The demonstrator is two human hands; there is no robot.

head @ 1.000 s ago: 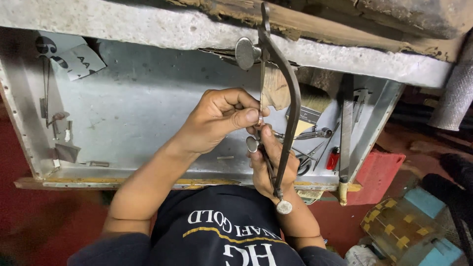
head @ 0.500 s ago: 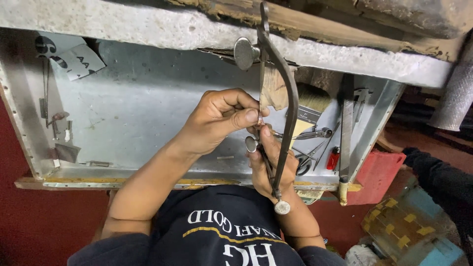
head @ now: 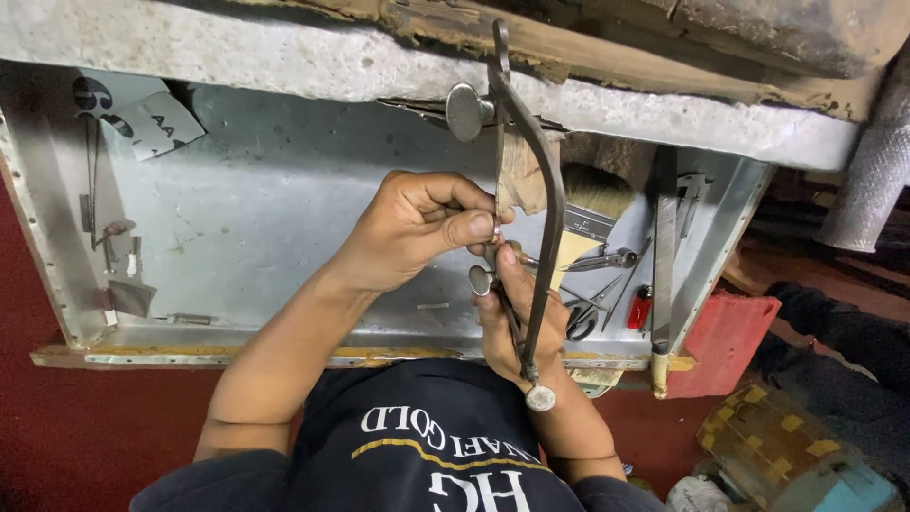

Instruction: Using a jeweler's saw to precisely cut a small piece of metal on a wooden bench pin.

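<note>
My left hand pinches a small metal piece with thumb and fingers against a wooden bench pin that juts from the bench edge. My right hand sits just below it, wrapped around the lower end of a dark metal jeweller's saw frame. The frame stands upright and curves to the right of the pin. Its thin blade runs beside the pinched piece. Round thumbscrews show at the frame's top and bottom.
A shallow sheet-metal tray hangs under the bench. In its right part lie a flat brush, pliers and scissors and a long file. A red box stands at the right, beside another person's dark sleeve.
Both hands and the saw frame stay almost in place. The other person's dark sleeve at the right edge has shifted.
</note>
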